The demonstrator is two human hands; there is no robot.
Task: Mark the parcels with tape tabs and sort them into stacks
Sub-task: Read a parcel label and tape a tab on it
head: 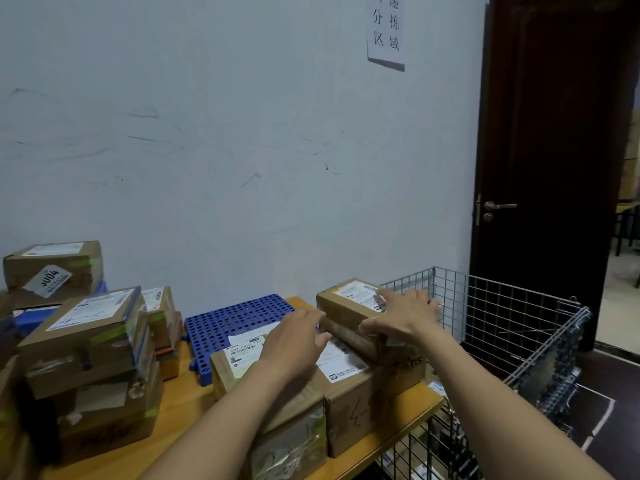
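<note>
A small brown parcel [346,301] with a white label sits on top of a stack of two larger boxes at the table's right end. My right hand [403,317] rests on its top, with the thumb down its near side and the fingers spread. My left hand [298,336] is at the parcel's left end, fingers extended toward it, hovering over the lower left box [239,367]. The lower right box [349,403] carries a label and pen marks. To the left stands a stack of parcels [93,344] with green tape tabs.
A blue perforated plastic tray [228,320] lies against the wall behind the boxes. A wire mesh cart [502,317] stands right of the wooden table [187,393]. More parcels [52,268] pile up at the far left. A dark door [547,168] is at the right.
</note>
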